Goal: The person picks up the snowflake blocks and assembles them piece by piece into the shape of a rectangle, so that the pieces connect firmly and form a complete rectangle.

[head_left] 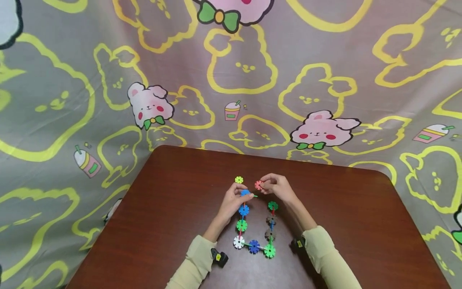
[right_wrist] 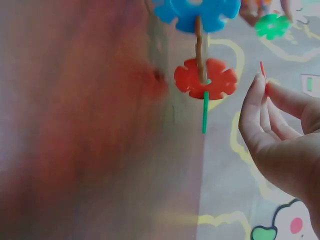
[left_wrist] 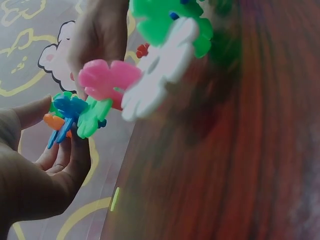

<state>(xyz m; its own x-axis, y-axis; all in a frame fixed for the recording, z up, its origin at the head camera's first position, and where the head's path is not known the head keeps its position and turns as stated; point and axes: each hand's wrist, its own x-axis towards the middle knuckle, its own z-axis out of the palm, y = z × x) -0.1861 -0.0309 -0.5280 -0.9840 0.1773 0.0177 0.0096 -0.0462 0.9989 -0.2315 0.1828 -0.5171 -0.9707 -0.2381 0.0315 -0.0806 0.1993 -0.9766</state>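
My left hand (head_left: 230,204) pinches the upper end of a U-shaped chain of slotted plastic snowflake discs, at a blue disc (head_left: 245,193). A green disc (head_left: 255,196) juts edge-on from beside that blue one. Down the left side run another blue disc (head_left: 244,210), a green disc (head_left: 242,225) and a white disc (head_left: 238,242). Between right thumb and fingertips, my right hand (head_left: 278,187) pinches a loose pinkish-red disc (head_left: 258,185), apart from the chain. The right wrist view shows this red disc (right_wrist: 264,75) nearly edge-on.
A yellow disc (head_left: 239,180) lies on the brown table (head_left: 173,200) beyond my left hand. The chain's bottom has a dark blue disc (head_left: 254,246); its right side ends at a dark green disc (head_left: 272,206), near my right forearm. Patterned cloth (head_left: 195,68) hangs behind the table.
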